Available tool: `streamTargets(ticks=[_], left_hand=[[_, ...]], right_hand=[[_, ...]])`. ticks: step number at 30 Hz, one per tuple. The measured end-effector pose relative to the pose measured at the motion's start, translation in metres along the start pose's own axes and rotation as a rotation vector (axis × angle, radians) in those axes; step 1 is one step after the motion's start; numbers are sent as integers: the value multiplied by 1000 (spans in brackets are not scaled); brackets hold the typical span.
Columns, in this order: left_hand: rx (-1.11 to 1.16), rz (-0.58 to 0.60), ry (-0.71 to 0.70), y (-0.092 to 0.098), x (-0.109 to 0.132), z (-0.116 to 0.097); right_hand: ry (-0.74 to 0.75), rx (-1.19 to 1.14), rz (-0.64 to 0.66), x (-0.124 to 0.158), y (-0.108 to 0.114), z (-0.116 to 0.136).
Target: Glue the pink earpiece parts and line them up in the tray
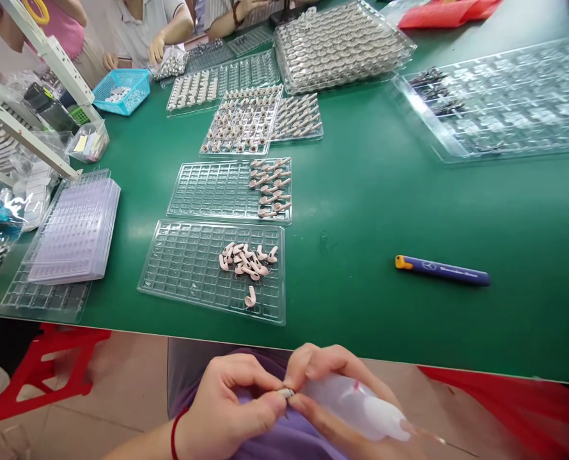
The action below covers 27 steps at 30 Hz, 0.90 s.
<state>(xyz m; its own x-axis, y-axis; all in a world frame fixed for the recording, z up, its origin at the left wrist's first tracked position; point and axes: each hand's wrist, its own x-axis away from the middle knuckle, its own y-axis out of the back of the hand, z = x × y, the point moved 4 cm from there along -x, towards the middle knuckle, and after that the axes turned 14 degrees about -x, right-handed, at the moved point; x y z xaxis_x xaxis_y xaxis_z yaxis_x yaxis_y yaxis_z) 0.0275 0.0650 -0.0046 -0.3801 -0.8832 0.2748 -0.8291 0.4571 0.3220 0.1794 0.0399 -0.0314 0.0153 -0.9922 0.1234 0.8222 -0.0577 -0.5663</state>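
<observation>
hands: our left hand (239,406) has a small pale part (287,392) pinched at the fingertips, and our right hand (335,363) meets it with thumb and finger from the other side. too tiny to tell which bit it is, tbh
bottle: a cloudy squeeze bottle (349,399) with a thin needle sits in the right palm, needle aimed off to the right
where it's at: we've got the part over our lap, just off the table's near edge
near tray: a loose heap of earbud-like shells (246,260) lies toward the right of this clear tray (183,268), plus a lone shell (250,297) just below. we'd guess these are left to do
second tray: stemmed pieces (275,185) sit in rows at the right end only, so we'd call this batch early on, if those are the done ones
farther trays: a packed tray (241,121) lies beyond, and a tall stack (342,48) near the back
table: green top (361,191), a bit shiny, with a blue cutter-looking thing (442,270) on our right
room: tiled floor, red stool (68,364) at left, blue basket (124,92) near a co-worker's hand (157,48) across from us
</observation>
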Motion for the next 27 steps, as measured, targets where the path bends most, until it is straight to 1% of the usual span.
streamTargets(ticks=[3,5,7,9,10,12,14,16,19,21,23,27], left_hand=[[-48,-19,-48,2,0,0],[-151,-99,-149,8,-1,-1],[-331,-236,-298,17,-1,-3],[-554,-381,-462,25,-2,-3],[-667,-435,-537,28,-2,-3],[-861,-494,-654,32,-5,0],[-996,-511,-728,33,-8,4],[-1070,-513,-757,34,-10,7],[-1097,-512,-758,33,-12,9],[-1097,-516,-746,32,-12,9],[-1091,-527,-735,31,-12,9],[-1066,-540,-729,30,-12,9]], right_hand=[[-34,99,12,-3,3,2],[-57,212,43,-6,8,7],[-72,333,42,-8,15,12],[-66,467,3,-8,24,16],[-49,538,-9,-7,29,18],[5,661,1,-6,36,18],[67,759,18,-5,42,15],[132,837,51,-4,46,12],[241,913,104,-2,46,9],[294,948,94,-1,44,8],[348,974,97,-1,41,8],[459,952,186,-5,30,11]])
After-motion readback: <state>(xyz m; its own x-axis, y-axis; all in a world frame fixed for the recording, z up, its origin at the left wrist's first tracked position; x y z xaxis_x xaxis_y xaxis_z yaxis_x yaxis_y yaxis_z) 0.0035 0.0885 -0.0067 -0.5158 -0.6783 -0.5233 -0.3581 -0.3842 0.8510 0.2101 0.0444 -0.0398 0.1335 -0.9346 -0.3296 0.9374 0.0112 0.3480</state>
